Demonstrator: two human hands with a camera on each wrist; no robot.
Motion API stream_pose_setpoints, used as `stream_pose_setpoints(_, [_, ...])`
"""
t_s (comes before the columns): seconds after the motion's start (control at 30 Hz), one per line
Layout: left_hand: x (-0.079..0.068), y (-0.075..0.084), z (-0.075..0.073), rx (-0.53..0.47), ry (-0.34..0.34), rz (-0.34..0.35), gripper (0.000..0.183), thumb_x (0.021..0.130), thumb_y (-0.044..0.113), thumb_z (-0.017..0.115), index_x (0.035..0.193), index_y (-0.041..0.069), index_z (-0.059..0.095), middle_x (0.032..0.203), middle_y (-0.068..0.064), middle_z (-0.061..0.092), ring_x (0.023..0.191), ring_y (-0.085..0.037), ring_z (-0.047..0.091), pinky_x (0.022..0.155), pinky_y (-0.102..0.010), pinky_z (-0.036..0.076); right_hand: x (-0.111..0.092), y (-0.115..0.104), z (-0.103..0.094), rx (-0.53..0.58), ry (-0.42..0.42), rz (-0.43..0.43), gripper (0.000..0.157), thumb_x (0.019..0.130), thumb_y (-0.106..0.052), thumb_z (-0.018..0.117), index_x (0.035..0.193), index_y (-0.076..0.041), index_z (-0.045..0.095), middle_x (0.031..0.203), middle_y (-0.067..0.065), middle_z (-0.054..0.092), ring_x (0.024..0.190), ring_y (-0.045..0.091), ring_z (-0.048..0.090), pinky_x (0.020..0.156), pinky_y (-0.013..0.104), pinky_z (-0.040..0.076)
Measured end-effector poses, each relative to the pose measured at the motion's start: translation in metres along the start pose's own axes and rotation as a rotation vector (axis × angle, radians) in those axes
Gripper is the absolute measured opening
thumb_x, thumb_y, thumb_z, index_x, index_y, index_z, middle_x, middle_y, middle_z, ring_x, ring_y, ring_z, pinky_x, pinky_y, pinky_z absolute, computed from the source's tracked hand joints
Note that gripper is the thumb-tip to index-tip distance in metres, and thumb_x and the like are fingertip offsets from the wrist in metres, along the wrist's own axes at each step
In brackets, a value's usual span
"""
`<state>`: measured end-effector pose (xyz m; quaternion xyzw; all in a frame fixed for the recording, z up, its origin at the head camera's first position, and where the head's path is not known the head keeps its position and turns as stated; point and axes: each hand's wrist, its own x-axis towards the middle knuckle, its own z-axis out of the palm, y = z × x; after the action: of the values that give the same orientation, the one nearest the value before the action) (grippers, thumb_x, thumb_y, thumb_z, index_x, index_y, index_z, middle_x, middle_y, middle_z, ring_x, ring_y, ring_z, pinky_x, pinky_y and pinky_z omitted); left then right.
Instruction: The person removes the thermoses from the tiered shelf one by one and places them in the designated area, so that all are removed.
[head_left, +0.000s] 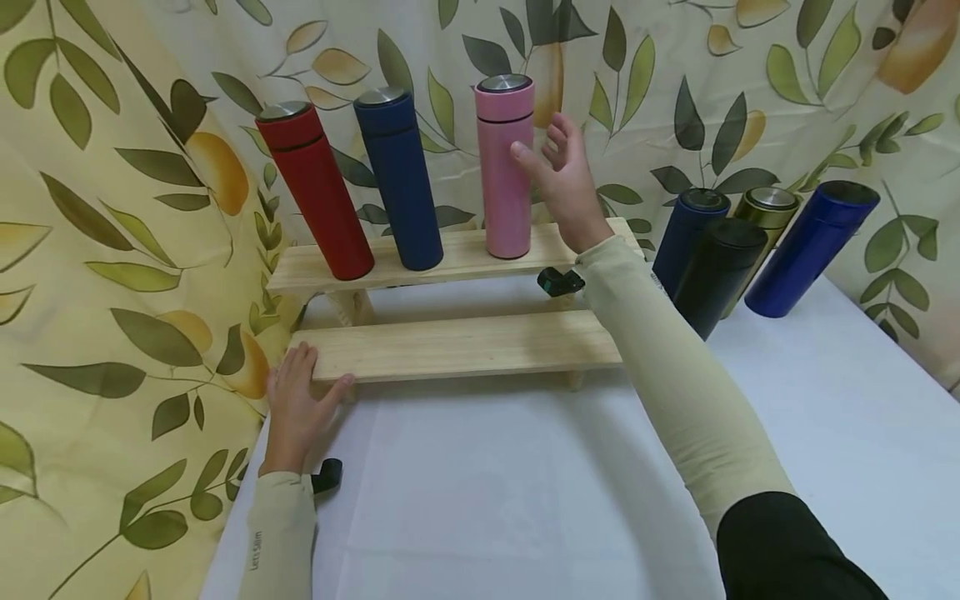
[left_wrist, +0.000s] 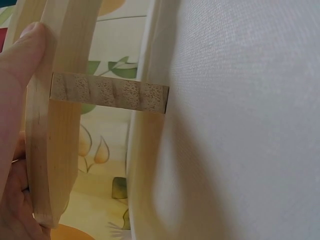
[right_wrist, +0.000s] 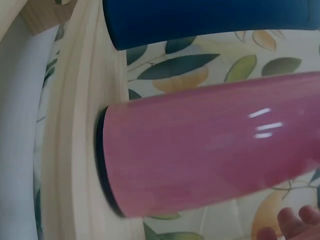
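Note:
A pink thermos bottle (head_left: 506, 167) with a steel-topped lid stands upright on the upper step of a wooden two-step rack (head_left: 457, 350). Just right of its upper part is my right hand (head_left: 558, 179), fingers loosely bent, with the thumb tip nearest the bottle. In the right wrist view its fingertips (right_wrist: 295, 225) show apart from the pink thermos (right_wrist: 210, 150). My left hand (head_left: 300, 408) grips the left end of the lower step, thumb along the front edge. Close up, that thumb (left_wrist: 30, 47) lies against the board (left_wrist: 42, 130), with other fingers around its end.
A red thermos (head_left: 318, 196) and a navy thermos (head_left: 401, 183) share the upper step, left of the pink one. Right of the rack, beyond my right forearm, stand a black thermos (head_left: 720, 271), a dark blue one (head_left: 686, 225), a gold one (head_left: 765, 212) and a shiny blue one (head_left: 813, 246).

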<state>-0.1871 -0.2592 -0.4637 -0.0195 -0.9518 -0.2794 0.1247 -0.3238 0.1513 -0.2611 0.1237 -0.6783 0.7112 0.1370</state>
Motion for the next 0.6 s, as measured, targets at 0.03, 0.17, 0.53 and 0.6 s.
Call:
stream_pose_setpoints(0.03, [0.0, 0.0, 0.0, 0.001, 0.0, -0.002, 0.089, 0.102, 0.045, 0.071, 0.16, -0.012, 0.035, 0.171, -0.029, 0.027, 0.16, -0.045, 0.016, 0.128, -0.06, -0.004, 0.002, 0.0, 0.003, 0.002, -0.007, 0.0, 0.095, 0.096, -0.037, 0.074, 0.171, -0.018, 0.02, 0.175, 0.004, 0.024, 0.158, 0.018, 0.028, 0.127, 0.039, 0.027])
stream_pose_setpoints(0.17, [0.001, 0.0, -0.001, 0.008, -0.003, -0.006, 0.089, 0.102, 0.046, 0.07, 0.161, -0.011, 0.035, 0.171, -0.029, 0.026, 0.16, -0.044, 0.015, 0.128, -0.06, -0.004, 0.007, 0.0, 0.012, 0.024, -0.042, -0.001, 0.092, 0.094, -0.035, 0.077, 0.168, -0.017, 0.025, 0.168, 0.007, 0.038, 0.151, 0.022, 0.04, 0.122, 0.041, 0.035])
stream_pose_setpoints(0.53, [0.002, -0.003, 0.002, 0.007, 0.004, -0.004, 0.091, 0.102, 0.048, 0.07, 0.161, -0.011, 0.035, 0.171, -0.028, 0.027, 0.16, -0.044, 0.015, 0.128, -0.061, -0.003, 0.019, -0.001, 0.031, 0.009, -0.073, 0.011, 0.069, 0.091, -0.028, 0.081, 0.149, -0.013, 0.045, 0.131, 0.009, 0.058, 0.116, 0.027, 0.059, 0.1, 0.045, 0.05])
stream_pose_setpoints(0.6, [0.002, -0.003, 0.002, 0.011, 0.007, -0.003, 0.091, 0.101, 0.049, 0.071, 0.161, -0.01, 0.035, 0.171, -0.028, 0.027, 0.16, -0.044, 0.016, 0.128, -0.061, -0.002, 0.021, -0.002, 0.032, 0.007, -0.06, 0.008, 0.065, 0.09, -0.027, 0.081, 0.145, -0.012, 0.049, 0.128, 0.009, 0.06, 0.113, 0.026, 0.06, 0.098, 0.045, 0.05])
